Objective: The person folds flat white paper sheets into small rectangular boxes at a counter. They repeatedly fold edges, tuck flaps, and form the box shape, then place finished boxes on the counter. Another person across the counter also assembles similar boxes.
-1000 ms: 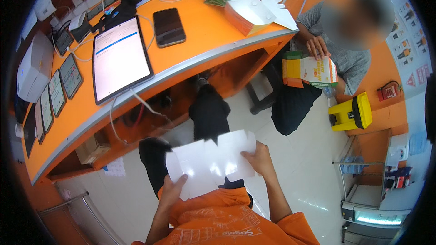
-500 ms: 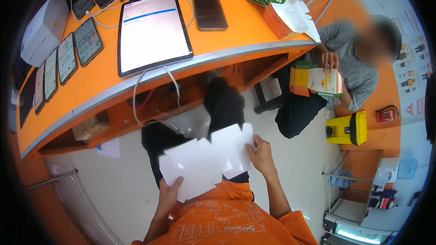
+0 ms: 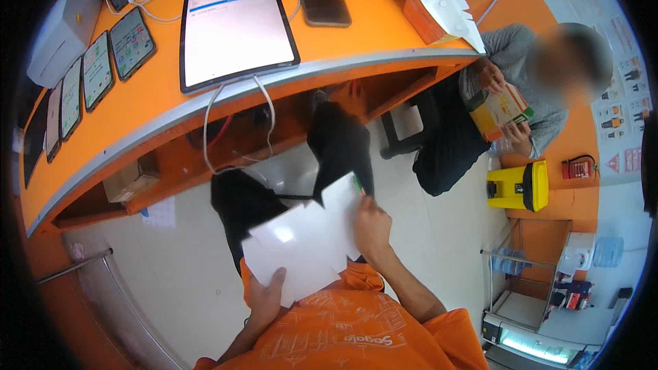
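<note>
A: Near end first. Hands?
B: Left hand (image 3: pixel 265 296) nearly closed, thumb flat on top, gripping the near left edge of the white card sheet (image 3: pixel 295 243); its fingers are mostly hidden underneath. Right hand (image 3: pixel 373 229) curled tight on the sheet's right edge, nearly a fist.
A: Where's the sheet?
B: Held up in front of the orange shirt (image 3: pixel 329 332), over the lap, short of the desk.
A: Long axis?
B: Slanted, near left to far right; the far right end points toward the desk.
A: Looks?
B: Plain glossy white face up, bright glare patch left of middle, notched stepped edges, a sliver of green at the far right corner.
A: Beyond it?
B: Dark trouser legs (image 3: pixel 340 147), then the orange desk (image 3: pixel 157 106) with a lit tablet (image 3: pixel 238 34) near its edge and a dark phone (image 3: pixel 324 0) just right of that. Far right, a co-worker holds a printed carton (image 3: pixel 500 111).
</note>
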{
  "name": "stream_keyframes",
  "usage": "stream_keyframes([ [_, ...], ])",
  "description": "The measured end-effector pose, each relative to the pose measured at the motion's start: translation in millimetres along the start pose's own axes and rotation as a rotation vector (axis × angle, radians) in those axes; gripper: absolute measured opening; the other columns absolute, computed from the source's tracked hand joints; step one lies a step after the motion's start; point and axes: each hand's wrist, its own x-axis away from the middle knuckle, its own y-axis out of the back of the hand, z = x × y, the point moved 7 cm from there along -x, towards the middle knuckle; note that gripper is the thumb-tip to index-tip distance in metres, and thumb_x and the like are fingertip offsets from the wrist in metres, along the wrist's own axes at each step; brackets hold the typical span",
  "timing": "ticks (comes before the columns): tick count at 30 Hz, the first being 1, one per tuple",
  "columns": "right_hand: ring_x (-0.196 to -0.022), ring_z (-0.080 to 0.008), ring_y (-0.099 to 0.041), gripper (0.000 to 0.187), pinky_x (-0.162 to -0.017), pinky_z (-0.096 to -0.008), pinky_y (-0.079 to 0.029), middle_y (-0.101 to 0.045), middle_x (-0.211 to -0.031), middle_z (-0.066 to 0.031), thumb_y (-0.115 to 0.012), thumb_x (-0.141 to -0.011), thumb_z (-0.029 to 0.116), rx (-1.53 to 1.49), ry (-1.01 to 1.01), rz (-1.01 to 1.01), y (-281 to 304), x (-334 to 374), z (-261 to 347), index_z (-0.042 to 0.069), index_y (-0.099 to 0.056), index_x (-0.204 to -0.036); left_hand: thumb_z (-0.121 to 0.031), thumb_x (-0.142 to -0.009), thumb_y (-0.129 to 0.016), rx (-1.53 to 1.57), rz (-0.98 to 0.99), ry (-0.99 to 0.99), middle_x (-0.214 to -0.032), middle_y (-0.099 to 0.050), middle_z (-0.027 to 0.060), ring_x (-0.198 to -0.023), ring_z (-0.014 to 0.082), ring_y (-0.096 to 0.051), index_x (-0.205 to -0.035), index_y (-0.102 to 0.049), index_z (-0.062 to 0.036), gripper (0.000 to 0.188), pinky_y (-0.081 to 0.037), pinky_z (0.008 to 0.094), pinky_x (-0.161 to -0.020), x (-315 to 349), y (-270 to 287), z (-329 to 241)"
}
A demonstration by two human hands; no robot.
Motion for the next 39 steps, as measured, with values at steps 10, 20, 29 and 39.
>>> stream_keyframes([
  [10, -0.078, -0.0295, -0.07, 0.033, -0.068, -0.0359, -0.058, -0.067, -0.094, -0.0245, -0.057, -0.085, 0.012, 0.449, 0.175, 0.093, -19.0, 4.2, 44.5, -0.016, -0.064, -0.102, -0.015, -0.099, -0.059, -0.028, -0.068, -0.007, -0.109, -0.067, 0.0177, -0.099, 0.022, -0.065, -0.12, -0.056, 0.0096, 0.032, -0.051, 0.034, -0.086, 0.1, 7.4, 6.1],
  [20, -0.095, -0.0274, -0.069, 0.046, -0.086, -0.0367, -0.055, -0.07, -0.111, -0.0179, -0.067, -0.088, 0.024, -1.105, -0.535, 0.414, 0.5, -14.5, -87.7, -0.002, -0.061, -0.125, -0.014, -0.097, -0.059, 0.032, -0.026, -0.024, -0.102, -0.07, 0.0175, -0.091, 0.0226, -0.067, -0.116, -0.061, 0.0099, 0.031, -0.052, 0.0344, -0.08, -28.2, 6.8, 4.0],
  [29, -0.075, -0.0373, -0.072, 0.038, -0.068, -0.0416, -0.058, -0.071, -0.086, -0.0231, -0.074, -0.081, 0.012, -0.636, -0.232, 0.079, 59.5, -4.4, -78.3, -0.001, -0.061, -0.115, -0.011, -0.096, -0.057, -0.2, 0.105, -0.275, -0.093, -0.071, 0.0197, -0.082, 0.0272, -0.069, -0.108, -0.062, 0.0104, 0.025, -0.054, 0.0374, -0.074, -32.9, -83.1, -39.3],
  [39, -0.072, -0.0443, -0.068, 0.035, -0.063, -0.0501, -0.056, -0.068, -0.088, -0.0261, -0.055, -0.094, 0.011, -0.094, 0.105, -0.154, 70.9, 52.7, 60.8, -0.003, -0.048, -0.125, -0.013, -0.097, -0.055, -0.026, 0.162, -0.201, -0.092, -0.071, 0.0206, -0.081, 0.0259, -0.07, -0.11, -0.062, 0.0093, 0.027, -0.054, 0.0394, -0.074, -38.2, -94.4, -28.3],
])
